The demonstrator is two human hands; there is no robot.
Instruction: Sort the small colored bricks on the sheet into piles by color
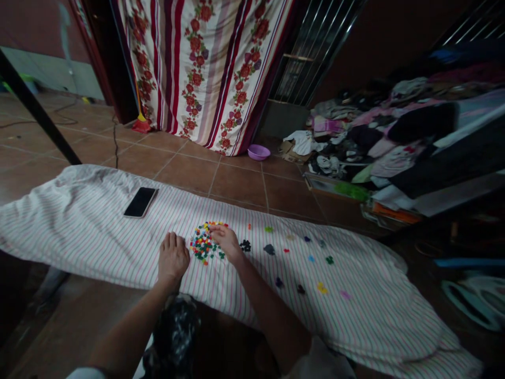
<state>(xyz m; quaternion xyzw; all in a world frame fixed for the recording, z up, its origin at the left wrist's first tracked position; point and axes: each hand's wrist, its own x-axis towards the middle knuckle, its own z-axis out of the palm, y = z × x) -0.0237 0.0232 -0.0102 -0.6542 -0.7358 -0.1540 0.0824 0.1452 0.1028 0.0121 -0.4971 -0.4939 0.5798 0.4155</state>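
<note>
A mixed pile of small coloured pieces (202,243), like beads or tiny bricks, lies on a striped cloth (98,231). My right hand (225,239) reaches over the pile's right side, thumb and fingers pinched together; anything between the fingertips is too small to make out. Just left of the pile my left hand (173,257) rests palm down on the cloth, fingers laid forward and holding nothing. Right of my right hand sit small single-colour groups, among them black pieces (245,246), dark grey pieces (269,249), yellow pieces (322,288) and dark green pieces (329,260).
A phone (141,202) lies on the cloth at the left. Black plastic (177,337) is below my left forearm. Beyond the cloth are a tiled floor, a floral curtain (197,68), a purple basin (259,152) and a heap of clothes (379,126) on the right.
</note>
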